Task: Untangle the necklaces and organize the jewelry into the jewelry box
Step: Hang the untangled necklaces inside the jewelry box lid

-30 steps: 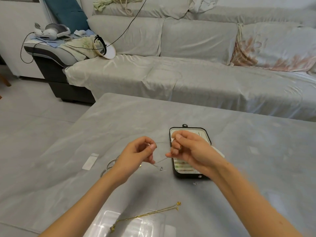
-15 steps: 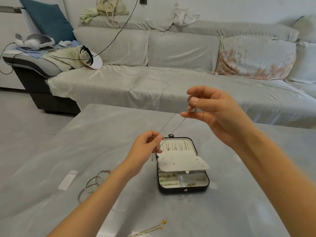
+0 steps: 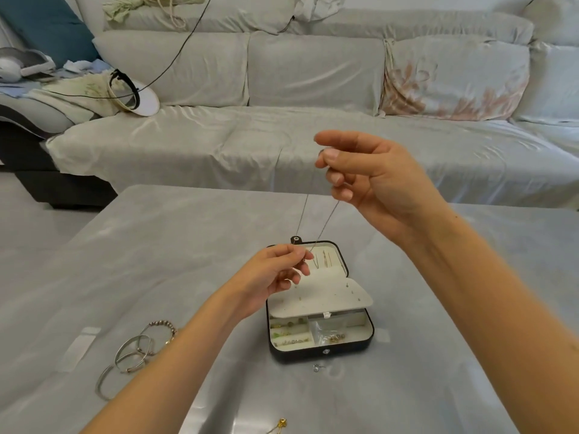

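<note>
A thin silver necklace (image 3: 327, 219) hangs in two taut strands between my hands, above the table. My right hand (image 3: 366, 180) is raised and pinches its upper end between thumb and fingers. My left hand (image 3: 275, 274) is lower, just above the box, and pinches the lower ends. The black jewelry box (image 3: 322, 353) lies open on the table below; its cream lid holds a few gold chains and a cream flap covers part of the compartments, which hold small green and metal pieces.
Silver bangles and a beaded bracelet (image 3: 134, 355) lie on the grey table (image 3: 172, 245) at the left. A small silver stud (image 3: 316, 367) sits before the box. A gold chain's end (image 3: 281, 423) shows at the bottom edge. A grey sofa (image 3: 282, 98) stands behind.
My right hand has risen well above the table, drawing the necklace up and taut. My left hand stayed low over the box. The view tilted up and the box flap came into sight.
</note>
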Available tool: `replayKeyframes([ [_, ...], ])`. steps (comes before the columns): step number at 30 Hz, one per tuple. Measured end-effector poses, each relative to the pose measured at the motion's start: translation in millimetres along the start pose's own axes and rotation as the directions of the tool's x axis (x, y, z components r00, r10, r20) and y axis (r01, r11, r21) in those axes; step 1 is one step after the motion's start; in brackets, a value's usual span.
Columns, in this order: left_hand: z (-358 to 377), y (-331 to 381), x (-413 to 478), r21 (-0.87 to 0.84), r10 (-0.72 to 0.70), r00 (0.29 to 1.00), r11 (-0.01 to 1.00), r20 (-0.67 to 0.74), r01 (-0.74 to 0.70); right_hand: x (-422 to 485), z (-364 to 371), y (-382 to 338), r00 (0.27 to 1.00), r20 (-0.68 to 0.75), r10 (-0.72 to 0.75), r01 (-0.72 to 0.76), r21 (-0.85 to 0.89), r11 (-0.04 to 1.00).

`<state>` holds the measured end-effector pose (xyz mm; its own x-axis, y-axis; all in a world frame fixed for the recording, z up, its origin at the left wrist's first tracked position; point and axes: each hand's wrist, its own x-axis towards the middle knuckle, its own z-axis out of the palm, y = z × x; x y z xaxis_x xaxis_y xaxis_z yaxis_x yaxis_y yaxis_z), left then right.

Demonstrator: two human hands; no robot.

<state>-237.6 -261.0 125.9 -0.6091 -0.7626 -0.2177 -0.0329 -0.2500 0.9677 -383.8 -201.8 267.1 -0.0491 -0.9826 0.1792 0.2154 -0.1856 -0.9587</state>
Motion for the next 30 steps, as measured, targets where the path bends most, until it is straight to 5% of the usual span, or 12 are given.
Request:
replayKeyframes([
  [10,-2.1,-7.1,24.0,0.266,0.037,0.995,0.964,-0.090,-0.012,9.0,-18.8,9.5,0.991,-0.113,-0.069,0.052,-0.148,0.988],
  [18,2.1,-11.9,51.8,0.404,-0.068,0.992,0.909,-0.105,0.105,15.1,-39.3,9.8,0.965,-0.235,-0.121,0.079,-0.179,0.981],
  [19,5.6,-15.1,57.9,0.539,-0.045,0.986,0.833,-0.159,0.125,15.7,-41.6,9.7,0.964,-0.236,-0.122,0.077,-0.193,0.978],
  [21,14.4,-23.4,71.7,0.879,0.091,0.980,0.463,-0.175,0.114,17.9,-46.1,10.4,0.964,-0.234,-0.124,0.067,-0.238,0.969],
  [24,30.1,-36.3,84.9,0.990,0.175,0.980,0.113,-0.099,0.080,20.8,-53.1,12.0,0.958,-0.257,-0.128,0.054,-0.276,0.960],
  [30,48.7,-44.9,87.7,0.994,0.235,0.966,0.022,-0.111,0.109,21.7,-65.3,16.4,0.943,-0.313,-0.114,0.025,-0.276,0.961],
])
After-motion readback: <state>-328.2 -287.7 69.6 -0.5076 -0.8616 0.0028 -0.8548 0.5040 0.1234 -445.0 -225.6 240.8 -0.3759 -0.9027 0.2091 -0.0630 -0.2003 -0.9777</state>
